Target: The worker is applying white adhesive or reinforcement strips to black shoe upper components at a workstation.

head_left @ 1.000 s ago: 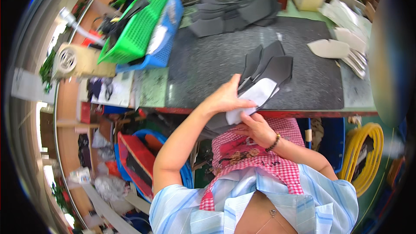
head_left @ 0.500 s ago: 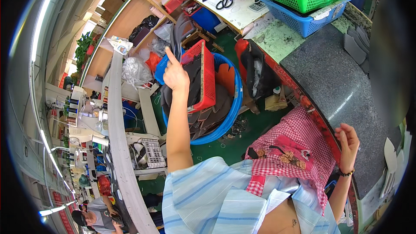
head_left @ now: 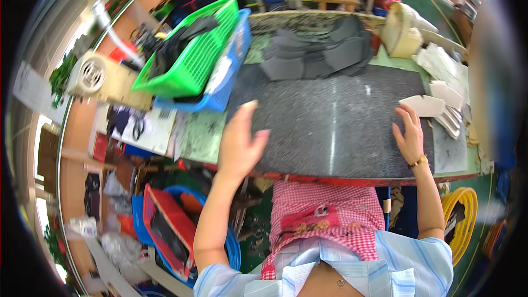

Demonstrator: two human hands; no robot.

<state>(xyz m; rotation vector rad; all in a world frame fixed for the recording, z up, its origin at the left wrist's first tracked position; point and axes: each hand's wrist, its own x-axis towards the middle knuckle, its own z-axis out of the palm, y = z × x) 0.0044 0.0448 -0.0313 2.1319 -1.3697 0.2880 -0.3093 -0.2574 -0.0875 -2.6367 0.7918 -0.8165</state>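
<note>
My left hand [head_left: 241,142] hovers at the left part of the dark stone slab [head_left: 308,132], its thumb and fingers apart and nothing between them. On the right side of the slab, my right hand [head_left: 410,136] has its thumb away from its fingers and holds nothing. Its fingertips lie at the edge of a white cut piece [head_left: 422,106]; whether they touch it I cannot tell. More white pieces [head_left: 452,121] are fanned out beside it. Toward the far side lies an overlapping pile of dark grey cut pieces [head_left: 308,55].
At the left, a green basket [head_left: 192,58] with dark material sits on a blue basket [head_left: 223,91]. A cream machine [head_left: 400,32] stands at the far right. Below the bench are a red basket [head_left: 157,209], a blue tub [head_left: 234,250] and a yellow basket [head_left: 466,212]. People sit beyond the bench.
My view has swung from the floor tub to the bench. The left hand has come from above the red basket to the slab. My right hand is now beside the white pieces.
</note>
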